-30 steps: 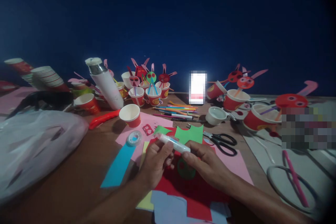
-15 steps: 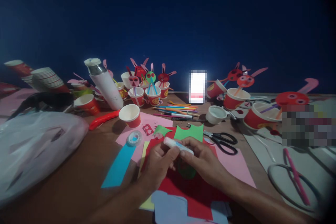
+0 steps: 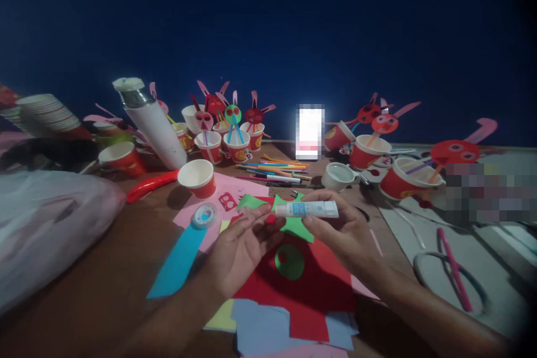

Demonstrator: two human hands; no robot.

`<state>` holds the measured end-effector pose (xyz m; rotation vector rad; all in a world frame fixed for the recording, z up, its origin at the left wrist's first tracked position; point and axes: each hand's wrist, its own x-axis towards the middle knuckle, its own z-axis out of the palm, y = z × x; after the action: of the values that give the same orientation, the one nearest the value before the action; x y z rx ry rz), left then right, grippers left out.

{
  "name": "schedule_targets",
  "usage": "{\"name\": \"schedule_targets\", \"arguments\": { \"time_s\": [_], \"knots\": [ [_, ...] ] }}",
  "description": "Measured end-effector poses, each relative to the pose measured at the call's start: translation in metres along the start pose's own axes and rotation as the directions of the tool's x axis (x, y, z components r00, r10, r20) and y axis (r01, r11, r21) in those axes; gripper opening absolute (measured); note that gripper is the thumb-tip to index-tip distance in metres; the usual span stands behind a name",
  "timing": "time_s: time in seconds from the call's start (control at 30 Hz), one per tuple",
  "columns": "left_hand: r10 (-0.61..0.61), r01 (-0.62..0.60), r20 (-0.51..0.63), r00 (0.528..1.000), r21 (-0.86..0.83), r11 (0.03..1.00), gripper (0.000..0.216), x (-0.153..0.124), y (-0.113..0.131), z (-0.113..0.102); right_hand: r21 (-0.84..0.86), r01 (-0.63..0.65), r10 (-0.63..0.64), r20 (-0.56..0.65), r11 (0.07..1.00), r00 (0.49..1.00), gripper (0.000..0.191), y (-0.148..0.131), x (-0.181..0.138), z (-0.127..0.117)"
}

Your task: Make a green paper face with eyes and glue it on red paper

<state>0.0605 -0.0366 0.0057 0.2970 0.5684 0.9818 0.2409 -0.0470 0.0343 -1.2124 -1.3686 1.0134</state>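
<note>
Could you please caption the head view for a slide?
Right hand holds a white plastic glue stick near a green paper circle on red paper; left hand alongside.

Dim, blue-tinted frame. Only bright spot is the glowing white pixelated rectangle (image 3: 310,131) at centre, blown out. Paper cups cast soft shadows toward camera. Wide-angle bending and dark vignette at edges; slight overall softness.

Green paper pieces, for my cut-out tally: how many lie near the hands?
3: a green circle on the red sheet; a jagged green piece below the glue stick; a small green scrap beyond the left hand. Others may be hidden.
</note>
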Motion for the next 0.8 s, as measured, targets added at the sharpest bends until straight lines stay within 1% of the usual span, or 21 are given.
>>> {"name": "schedule_targets", "arguments": {
  "time_s": [0.13,0.2,0.27,0.37,0.5,0.6,0.67,0.8],
  "knots": [
    [-0.018,0.034,-0.133,0.991,0.116,0.993,0.028,0.003,-0.003,-0.006,0.0,0.052,-0.052,-0.03,0.999,0.998,0.013,0.001,0.002,0.001],
    [-0.015,0.042,-0.179,0.984,0.146,0.988,0.025,0.004,-0.003,-0.007,0.014,0.066,-0.066,-0.038,0.998,0.997,0.011,0.002,0.003,0.001],
    [-0.006,0.042,-0.199,0.98,0.179,0.983,0.02,0.005,-0.003,-0.007,0.037,0.062,-0.061,-0.029,0.997,0.998,0.012,0.004,0.003,0.001],
    [0.014,0.034,-0.187,0.982,0.254,0.967,0.017,0.004,-0.001,-0.008,0.123,0.046,-0.046,-0.001,0.991,0.999,0.012,0.007,0.002,0.0],
    [0.099,-0.057,-0.113,0.989,0.33,0.942,0.016,0.002,0.0,-0.008,0.251,0.049,-0.068,0.068,0.967,0.995,0.011,0.014,0.0,-0.004],
    [0.096,-0.061,-0.081,0.992,0.353,0.934,0.016,0.002,0.002,-0.008,0.326,0.048,-0.093,0.125,0.944,0.988,0.012,0.018,0.0,-0.005],
    [0.079,-0.047,-0.074,0.994,0.359,0.932,0.018,0.002,0.003,-0.008,0.377,0.013,-0.086,0.178,0.926,0.98,0.012,0.018,0.0,-0.005],
    [0.059,-0.032,-0.063,0.996,0.373,0.927,0.019,0.002,0.006,-0.007,0.448,-0.103,-0.041,0.3,0.888,0.953,0.011,0.015,-0.001,-0.004]
  ]
}}
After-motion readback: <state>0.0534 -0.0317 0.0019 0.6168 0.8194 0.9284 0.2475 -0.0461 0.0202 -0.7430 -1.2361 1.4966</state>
